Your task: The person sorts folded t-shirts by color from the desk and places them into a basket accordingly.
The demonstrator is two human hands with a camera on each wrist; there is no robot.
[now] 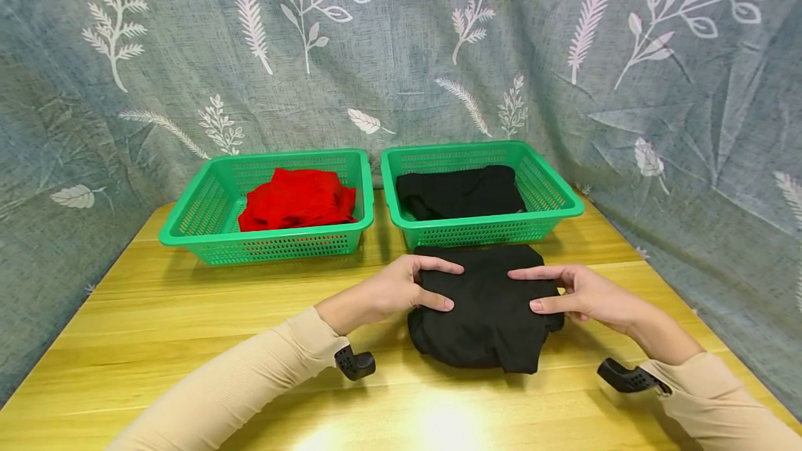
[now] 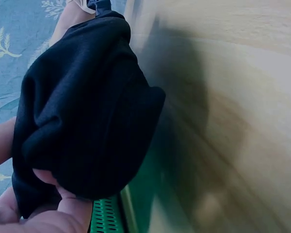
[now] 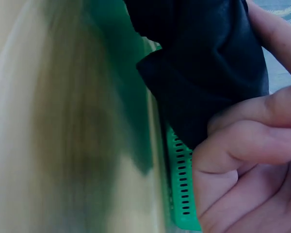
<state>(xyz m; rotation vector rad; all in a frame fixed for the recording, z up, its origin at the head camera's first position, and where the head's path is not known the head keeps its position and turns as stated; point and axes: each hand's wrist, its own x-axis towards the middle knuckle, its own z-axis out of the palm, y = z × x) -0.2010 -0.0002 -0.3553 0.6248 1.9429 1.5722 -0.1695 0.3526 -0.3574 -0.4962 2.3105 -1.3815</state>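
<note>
A folded black garment [image 1: 482,312] is held between my two hands, in front of the right-hand basket. My left hand [image 1: 397,287] grips its left side, thumb and index finger on top and other fingers underneath. On the opposite side my right hand [image 1: 592,298] holds it the same way, with curled fingers under the black cloth [image 3: 203,73] in the right wrist view. Both wrist views show the garment raised off the wooden table, its lower edge hanging loose. Behind it, the right green basket [image 1: 495,232] contains another black folded garment [image 1: 460,191].
At the back left stands a second green basket [image 1: 269,250] with a red garment [image 1: 301,197] inside. Both baskets sit on the wooden table [image 1: 207,312], close to a grey-blue curtain [image 1: 401,54] with white leaf prints. A narrow gap separates the baskets.
</note>
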